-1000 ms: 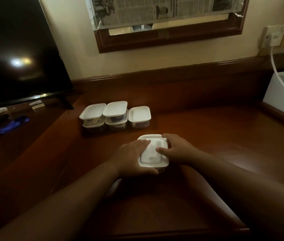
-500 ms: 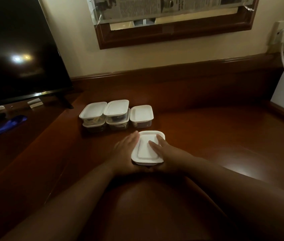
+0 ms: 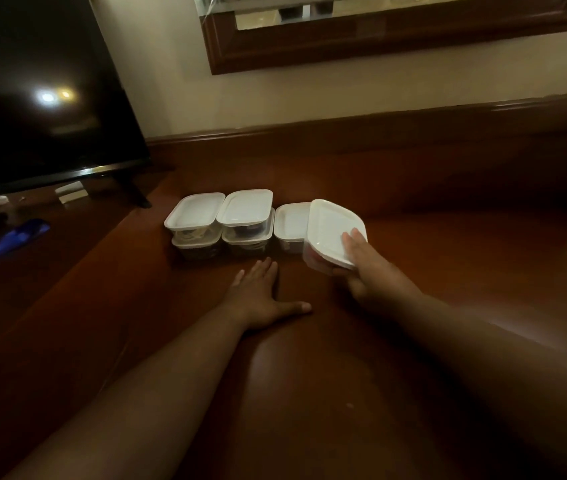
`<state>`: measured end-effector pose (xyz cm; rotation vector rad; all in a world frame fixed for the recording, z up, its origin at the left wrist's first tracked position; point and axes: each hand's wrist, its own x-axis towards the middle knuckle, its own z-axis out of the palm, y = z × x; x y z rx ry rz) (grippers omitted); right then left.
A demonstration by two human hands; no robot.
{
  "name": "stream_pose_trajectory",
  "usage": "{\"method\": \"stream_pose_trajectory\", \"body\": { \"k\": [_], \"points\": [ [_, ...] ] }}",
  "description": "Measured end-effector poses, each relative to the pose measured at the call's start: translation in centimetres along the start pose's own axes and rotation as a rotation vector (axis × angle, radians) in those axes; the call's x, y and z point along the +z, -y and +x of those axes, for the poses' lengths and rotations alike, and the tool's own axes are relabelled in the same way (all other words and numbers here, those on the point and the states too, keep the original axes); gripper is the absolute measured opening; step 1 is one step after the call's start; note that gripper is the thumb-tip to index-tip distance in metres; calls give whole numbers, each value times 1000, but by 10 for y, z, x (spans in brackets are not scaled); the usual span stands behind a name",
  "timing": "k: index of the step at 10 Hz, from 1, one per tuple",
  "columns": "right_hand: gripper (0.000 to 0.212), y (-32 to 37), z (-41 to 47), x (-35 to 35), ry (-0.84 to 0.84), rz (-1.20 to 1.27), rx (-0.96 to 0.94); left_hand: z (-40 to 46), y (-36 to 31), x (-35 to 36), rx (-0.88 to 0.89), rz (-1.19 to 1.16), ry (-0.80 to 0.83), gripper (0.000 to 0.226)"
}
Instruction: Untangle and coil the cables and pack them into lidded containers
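My right hand [image 3: 361, 268] grips a small clear container with a white lid [image 3: 330, 233], lifted and tilted, partly in front of a single lidded container [image 3: 290, 221] on the wooden desk [image 3: 448, 271]. Left of that stand two stacks of lidded containers [image 3: 221, 220], with coiled cables showing through their clear walls. My left hand [image 3: 258, 296] lies flat on the desk, fingers straight and thumb spread, just in front of the stacks and holding nothing.
A black TV [image 3: 39, 91] stands at the left on its foot. A blue object [image 3: 11, 237] and white scraps [image 3: 70, 192] lie below it. A wood-framed mirror [image 3: 379, 46] hangs on the wall behind the desk's raised back edge.
My right hand has lifted the lidded container off the desk and carried it up and to the right, beside the single container. My left hand has let go and now lies flat on the desk.
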<state>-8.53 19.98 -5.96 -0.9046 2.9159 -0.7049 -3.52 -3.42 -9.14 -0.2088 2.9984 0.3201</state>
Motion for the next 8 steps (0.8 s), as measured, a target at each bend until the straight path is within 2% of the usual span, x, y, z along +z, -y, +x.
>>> {"method": "stream_pose_trajectory", "body": {
  "k": [3,7,8],
  "points": [
    [71,5,99,-20,114,-288,-65,11,5,5,-5,63,-13,119],
    [76,11,145,-19,134,-265,-81,14,5,9,-12,64,-29,121],
    [84,12,146,-16,132,-237,-52,14,3,7,0,56,-39,122]
  ]
}}
